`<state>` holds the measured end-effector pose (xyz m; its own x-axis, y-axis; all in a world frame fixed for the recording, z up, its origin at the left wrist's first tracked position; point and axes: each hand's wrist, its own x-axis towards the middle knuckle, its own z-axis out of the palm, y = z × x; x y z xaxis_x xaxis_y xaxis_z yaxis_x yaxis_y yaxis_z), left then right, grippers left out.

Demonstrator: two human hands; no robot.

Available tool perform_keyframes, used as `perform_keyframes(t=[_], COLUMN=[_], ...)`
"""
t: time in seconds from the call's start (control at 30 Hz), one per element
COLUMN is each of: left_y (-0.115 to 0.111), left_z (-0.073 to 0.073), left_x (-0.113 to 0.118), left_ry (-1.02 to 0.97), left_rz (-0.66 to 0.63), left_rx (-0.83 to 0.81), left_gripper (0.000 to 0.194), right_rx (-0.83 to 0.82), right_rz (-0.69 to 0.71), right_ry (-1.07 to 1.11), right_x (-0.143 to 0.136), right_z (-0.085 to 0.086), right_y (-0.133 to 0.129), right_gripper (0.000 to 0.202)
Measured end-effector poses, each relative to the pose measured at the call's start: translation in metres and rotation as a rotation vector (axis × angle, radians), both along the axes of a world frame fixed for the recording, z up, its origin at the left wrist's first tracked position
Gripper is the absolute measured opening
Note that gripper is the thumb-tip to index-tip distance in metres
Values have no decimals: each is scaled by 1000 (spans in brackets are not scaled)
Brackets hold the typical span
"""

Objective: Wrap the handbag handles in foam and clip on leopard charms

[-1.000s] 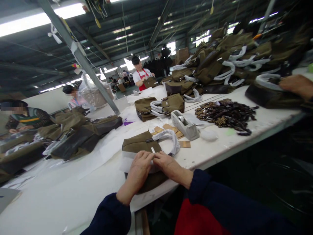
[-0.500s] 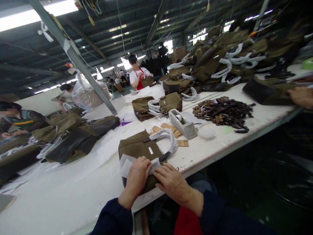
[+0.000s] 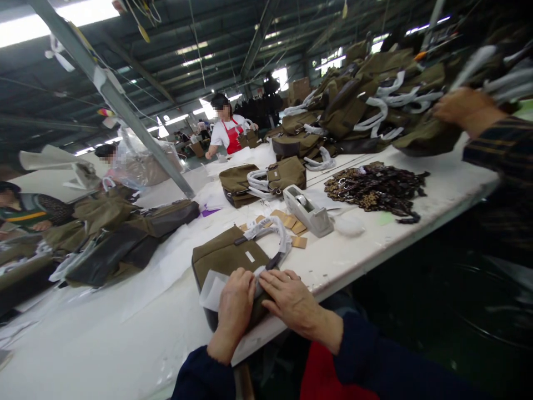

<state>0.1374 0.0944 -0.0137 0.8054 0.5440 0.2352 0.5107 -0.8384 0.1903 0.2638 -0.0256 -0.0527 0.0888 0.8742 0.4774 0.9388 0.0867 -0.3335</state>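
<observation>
An olive handbag (image 3: 227,250) with dark trim lies on the white table in front of me. One of its handles (image 3: 286,239) stands up in an arc, covered in white wrapping. A thin white wrapping sheet (image 3: 212,290) sticks out on the near side of the bag. My left hand (image 3: 235,303) is closed on that sheet, fingers bent and pressed together. Close beside it, my right hand (image 3: 289,304) pinches the sheet's other end by the handle's base. The fingers hide part of the sheet and the near handle.
Just beyond the bag are a grey tape dispenser (image 3: 308,212) and tan tags (image 3: 287,219). A heap of dark brown straps (image 3: 375,189) lies further right. Bags are piled at left and back right. A co-worker's hand (image 3: 466,108) holds a bag at right; another person stands behind the table.
My hands have drawn closer together on the sheet at the handle. At right, the co-worker's arm has reached in further and lifted a bag. The view has shifted slightly.
</observation>
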Motion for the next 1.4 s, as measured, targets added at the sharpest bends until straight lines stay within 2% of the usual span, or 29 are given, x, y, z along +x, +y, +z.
perform_keyframes(t=[0.27,0.4,0.53,0.7,0.83,0.97,1.17,1.27,1.33,1.4], left_y=[0,-1,-3,-3,-2,-2,1,4,5,6], left_z=[1,2,5,5,1,-1,-4,-9,-12,-13], left_x=[2,2,-1,-8,-11,-1,18,19,18,18], left_ry=[-93,-13,68,86,113,132,80,54,39,31], left_rz=[-67,-168,-211,-281,-311,-263,-180,-193,-199,-201], left_rx=[58,76,44,18,71,125,124,109,106,105], left_gripper=[20,17,17,23,22,20,21,19,19,21], right_rx=[-51,-55,-36,66,179,228,156,83,18,-50], right_rz=[-65,-61,-55,-64,12,-6,-6,-17,-47,-80], right_ry=[-19,-9,12,39,-19,-45,55,124,72,-44], right_x=[-2,-1,0,-3,1,17,38,38,36,33], right_z=[-2,-5,-9,-16,-28,-34,-19,-5,4,9], right_y=[6,5,7,-3,-17,-7,11,11,15,21], right_gripper=[50,50,46,36,36,20,16,30,42,39])
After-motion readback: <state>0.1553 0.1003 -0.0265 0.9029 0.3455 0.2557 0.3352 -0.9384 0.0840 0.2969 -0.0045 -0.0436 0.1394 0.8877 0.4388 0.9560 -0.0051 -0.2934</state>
